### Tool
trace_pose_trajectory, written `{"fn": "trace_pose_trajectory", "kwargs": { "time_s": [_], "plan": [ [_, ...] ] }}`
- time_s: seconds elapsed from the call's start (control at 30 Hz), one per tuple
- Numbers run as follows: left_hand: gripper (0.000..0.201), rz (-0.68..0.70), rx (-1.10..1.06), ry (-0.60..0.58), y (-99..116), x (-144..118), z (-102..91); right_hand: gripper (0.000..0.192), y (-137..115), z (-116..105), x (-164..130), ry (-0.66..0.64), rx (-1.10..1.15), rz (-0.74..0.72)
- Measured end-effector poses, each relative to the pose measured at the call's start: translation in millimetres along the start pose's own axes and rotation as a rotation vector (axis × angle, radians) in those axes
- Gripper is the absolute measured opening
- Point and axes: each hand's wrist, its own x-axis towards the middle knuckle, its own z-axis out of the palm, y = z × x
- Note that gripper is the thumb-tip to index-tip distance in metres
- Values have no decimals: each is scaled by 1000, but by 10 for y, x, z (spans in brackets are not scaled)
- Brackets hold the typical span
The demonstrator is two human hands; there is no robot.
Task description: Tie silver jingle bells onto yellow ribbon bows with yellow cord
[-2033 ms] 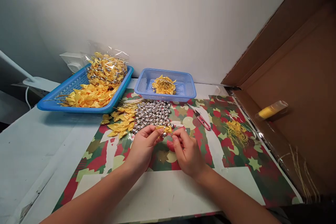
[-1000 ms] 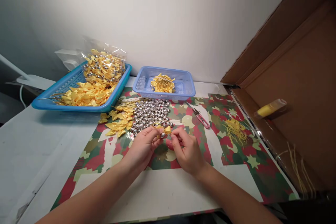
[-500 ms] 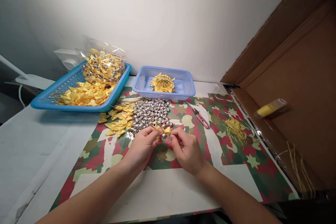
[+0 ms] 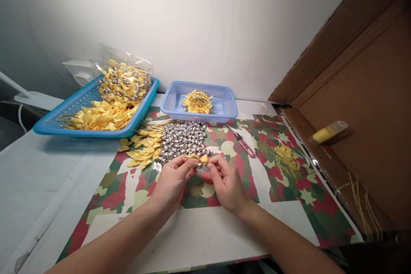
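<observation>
Between my two hands is a yellow ribbon bow with a silver bell just under it. My left hand pinches the bow's left side. The fingertips of my right hand are pinched together at the bow's right edge; whether they hold the ribbon or a thin tie cannot be made out. Just beyond the hands lies a pile of silver bells. Loose yellow bows with thin gold ties are spread to the left of that pile.
A blue basket at the left holds yellow bows and a clear bag. Another blue basket holds finished-looking bows at the back. Pink thread snips and yellow scraps lie right, before a cardboard wall.
The bow has turned slightly and sits flatter between my fingers, with less of the bell showing. Both hands stay almost in place; the whole view has shifted a little.
</observation>
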Motion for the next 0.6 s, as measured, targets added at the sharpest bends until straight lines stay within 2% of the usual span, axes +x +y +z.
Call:
{"fn": "trace_pose_trajectory", "kwargs": {
  "time_s": [0.2,0.6],
  "plan": [
    [20,-21,-18,-14,28,-14,16,16,2,10,4,-20,106,66],
    [23,-8,35,-12,-5,8,-8,16,1,5,4,4,2,10]
  ]
}}
